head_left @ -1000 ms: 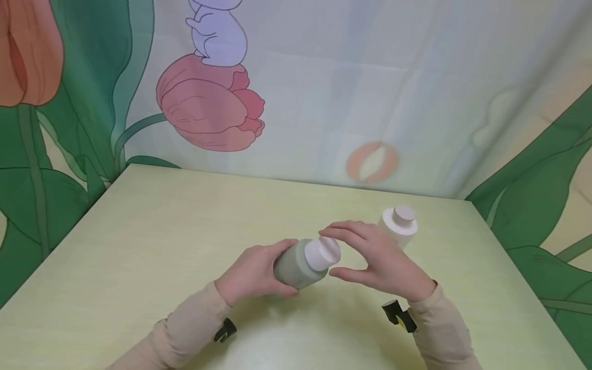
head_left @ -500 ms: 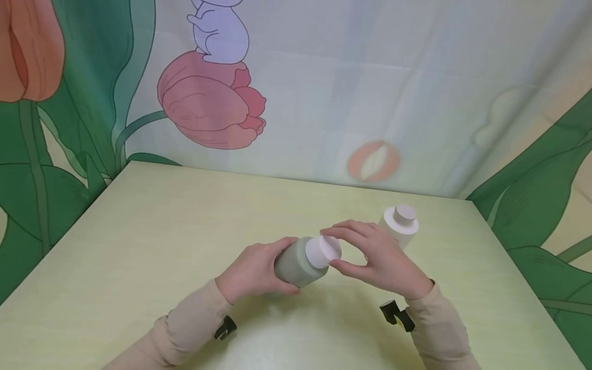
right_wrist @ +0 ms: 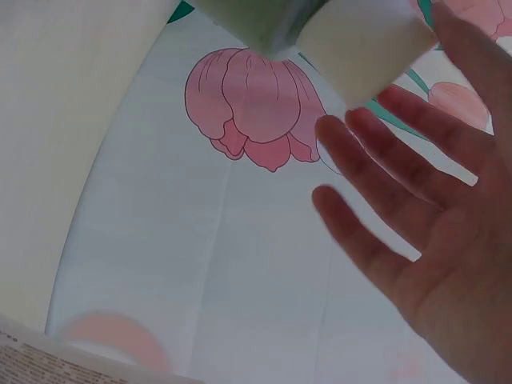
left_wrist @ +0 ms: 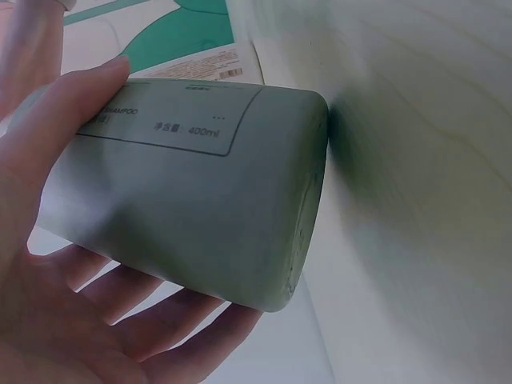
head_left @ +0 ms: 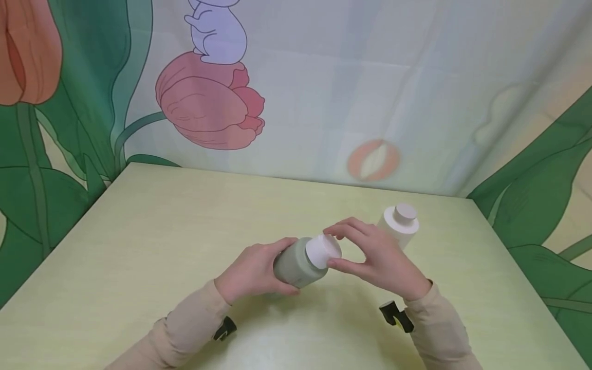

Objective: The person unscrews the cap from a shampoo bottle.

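Note:
My left hand [head_left: 252,272] grips a grey-green shampoo bottle [head_left: 296,264] round its body, thumb on the near side. The bottle leans to the right, and its printed label and base edge [left_wrist: 300,208] show in the left wrist view, the base close to the table. On its upper end sits a smooth white cap [head_left: 322,252]. My right hand [head_left: 384,257] pinches this cap between thumb and forefinger. In the right wrist view, the other fingers [right_wrist: 376,184] of that hand are spread beneath the cap [right_wrist: 364,48].
Behind my right hand stands a white bottle [head_left: 399,226] with a narrower cap, its lower part hidden by the hand. The pale wooden table [head_left: 185,216] ends at a curtain [head_left: 300,103] printed with tulips. Small black devices [head_left: 395,316] are at both wrists.
My right thumb and fingers have closed in from a wider spread onto the white cap. The ridge seen on the cap earlier has turned out of sight. My left hand stays in place.

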Motion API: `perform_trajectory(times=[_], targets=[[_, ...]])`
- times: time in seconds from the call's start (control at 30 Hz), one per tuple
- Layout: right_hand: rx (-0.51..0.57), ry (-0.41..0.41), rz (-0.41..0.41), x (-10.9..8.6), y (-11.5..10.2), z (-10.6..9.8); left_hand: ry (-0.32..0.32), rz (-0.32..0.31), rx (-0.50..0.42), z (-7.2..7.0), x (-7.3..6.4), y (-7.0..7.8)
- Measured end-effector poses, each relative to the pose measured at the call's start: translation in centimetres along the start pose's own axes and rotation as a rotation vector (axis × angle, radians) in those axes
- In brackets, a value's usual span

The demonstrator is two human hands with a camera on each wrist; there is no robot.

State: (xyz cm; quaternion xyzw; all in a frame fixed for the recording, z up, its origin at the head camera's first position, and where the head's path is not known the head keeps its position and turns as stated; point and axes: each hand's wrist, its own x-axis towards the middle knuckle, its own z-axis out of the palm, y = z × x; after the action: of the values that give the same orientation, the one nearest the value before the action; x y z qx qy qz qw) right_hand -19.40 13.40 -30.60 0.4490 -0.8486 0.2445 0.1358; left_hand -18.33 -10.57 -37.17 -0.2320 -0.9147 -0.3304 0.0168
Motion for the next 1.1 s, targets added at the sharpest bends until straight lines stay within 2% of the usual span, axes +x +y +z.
perform_trajectory(times=[0.27, 0.53, 0.67, 0.93, 1.0, 1.1], targets=[[0.117, -0.009, -0.143, 0.13, -0.16, 0.04, 0.002, 0.018, 0.013, -0.14, -0.02, 0.28], [0.194, -0.049, -0.184, 0.04, 0.33, 0.0, -0.005, 0.011, 0.022, 0.15, 0.02, 0.3], [0.202, -0.046, -0.146, 0.18, -0.29, -0.18, 0.006, 0.021, 0.018, 0.29, 0.02, 0.24], [0.217, -0.035, 0.049, 0.06, 0.22, 0.62, 0.014, 0.017, 0.027, 0.25, -0.01, 0.18], [0.205, -0.035, 0.043, 0.02, 0.24, 0.63, 0.011, 0.02, 0.029, 0.16, -0.03, 0.2], [0.193, -0.048, -0.026, 0.07, 0.26, 0.53, 0.012, 0.024, 0.029, 0.03, -0.02, 0.19]])
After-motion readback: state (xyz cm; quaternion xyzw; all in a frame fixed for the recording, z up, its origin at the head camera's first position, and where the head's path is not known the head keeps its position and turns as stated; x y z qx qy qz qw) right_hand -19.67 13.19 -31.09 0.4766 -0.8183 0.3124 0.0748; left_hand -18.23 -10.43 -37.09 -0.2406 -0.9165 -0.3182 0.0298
